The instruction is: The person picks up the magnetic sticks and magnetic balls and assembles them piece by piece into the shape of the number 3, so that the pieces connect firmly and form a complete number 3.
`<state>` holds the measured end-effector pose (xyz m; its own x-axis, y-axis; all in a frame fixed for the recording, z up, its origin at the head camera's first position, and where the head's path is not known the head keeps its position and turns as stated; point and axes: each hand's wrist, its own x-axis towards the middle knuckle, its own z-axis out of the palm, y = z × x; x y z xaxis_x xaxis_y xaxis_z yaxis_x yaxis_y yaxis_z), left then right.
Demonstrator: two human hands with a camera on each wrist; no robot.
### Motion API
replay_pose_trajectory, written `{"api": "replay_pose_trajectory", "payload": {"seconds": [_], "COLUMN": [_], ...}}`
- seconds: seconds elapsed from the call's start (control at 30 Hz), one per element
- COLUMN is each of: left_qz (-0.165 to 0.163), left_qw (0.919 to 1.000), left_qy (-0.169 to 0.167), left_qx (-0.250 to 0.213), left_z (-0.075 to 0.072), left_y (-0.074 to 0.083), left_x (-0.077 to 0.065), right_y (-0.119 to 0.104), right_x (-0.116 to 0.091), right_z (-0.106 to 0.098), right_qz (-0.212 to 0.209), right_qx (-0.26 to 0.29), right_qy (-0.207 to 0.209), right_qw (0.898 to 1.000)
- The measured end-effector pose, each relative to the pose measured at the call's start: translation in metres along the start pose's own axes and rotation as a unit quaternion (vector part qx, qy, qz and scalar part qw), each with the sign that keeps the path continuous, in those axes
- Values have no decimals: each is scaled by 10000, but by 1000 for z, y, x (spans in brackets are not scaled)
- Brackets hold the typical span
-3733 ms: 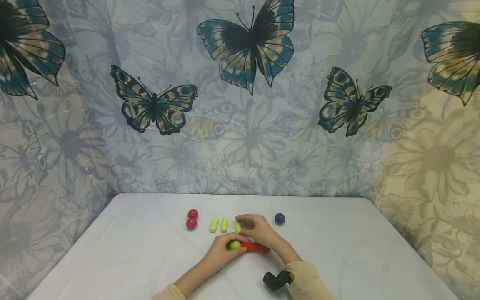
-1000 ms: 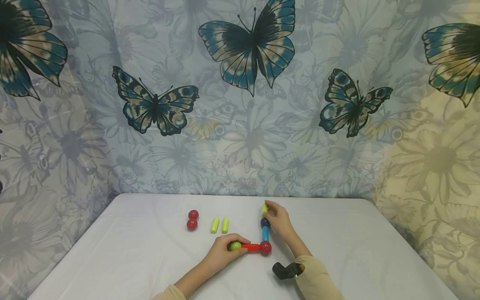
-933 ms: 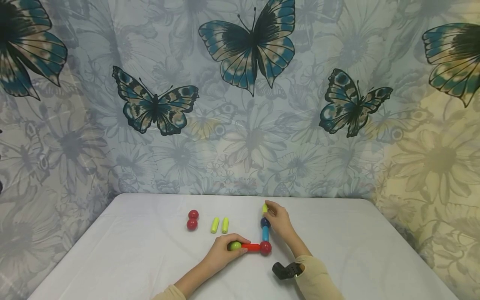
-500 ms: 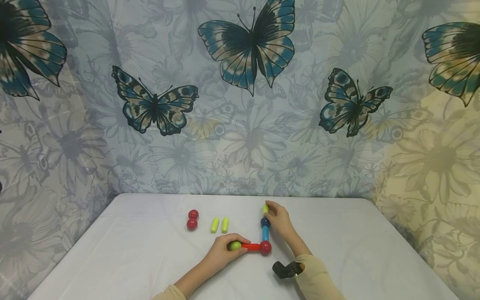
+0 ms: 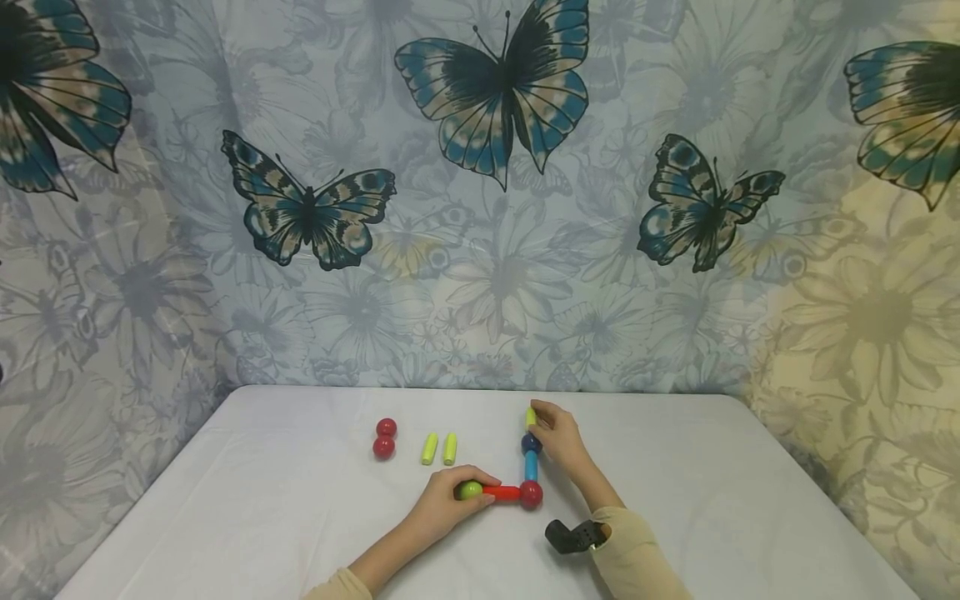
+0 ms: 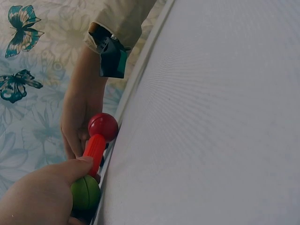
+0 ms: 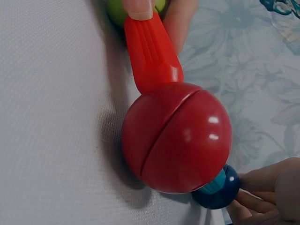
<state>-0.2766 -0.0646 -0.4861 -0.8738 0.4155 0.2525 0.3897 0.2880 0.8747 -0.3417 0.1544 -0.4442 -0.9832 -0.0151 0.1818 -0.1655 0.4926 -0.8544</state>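
An L-shaped chain of toy rods and balls lies on the table. My left hand [image 5: 442,504] pinches its red rod [image 5: 502,494], thumb on the rod's near side, with the green ball [image 5: 470,491] tucked in the curve of the fingers. At the rod's right end sits a red ball [image 7: 176,138]. From there a light blue rod [image 5: 531,467] leads away to a dark blue ball [image 5: 531,443]. Fingers of my right hand [image 5: 558,433] pinch a yellow-green rod [image 5: 531,415] at that ball's far side; they partly cover it.
Left of the chain, two yellow-green rods, one left [image 5: 429,449] and one right [image 5: 450,449], lie side by side. Two loose red balls, far [image 5: 386,427] and near [image 5: 383,447], sit farther left. A black wrist camera [image 5: 573,537] hangs at the right sleeve. Butterfly-patterned cloth backs the white table [image 5: 247,500].
Since the oldest frame, my right hand has carried a yellow-green rod from the row to the dark blue ball, which now stands farther left. Over the last second the hands barely move.
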Motion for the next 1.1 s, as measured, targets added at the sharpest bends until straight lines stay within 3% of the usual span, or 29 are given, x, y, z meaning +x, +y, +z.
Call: {"api": "replay_pose_trajectory", "payload": {"seconds": [0.7,1.1], "left_qz": [-108,-139], "left_qw": [9999,9999], "left_qy": [2,-23], "left_qx": [-93,-90], "left_z": [-1,1], "left_y": [1,-4], "left_x": [-1,0], "right_y": [2,5], "right_x": [-1,-9], "right_z": [1,-12], "right_qz": [-208,-548], "right_qx": [324,445], "right_qy": [124,405], "right_qw": [9992,9967]}}
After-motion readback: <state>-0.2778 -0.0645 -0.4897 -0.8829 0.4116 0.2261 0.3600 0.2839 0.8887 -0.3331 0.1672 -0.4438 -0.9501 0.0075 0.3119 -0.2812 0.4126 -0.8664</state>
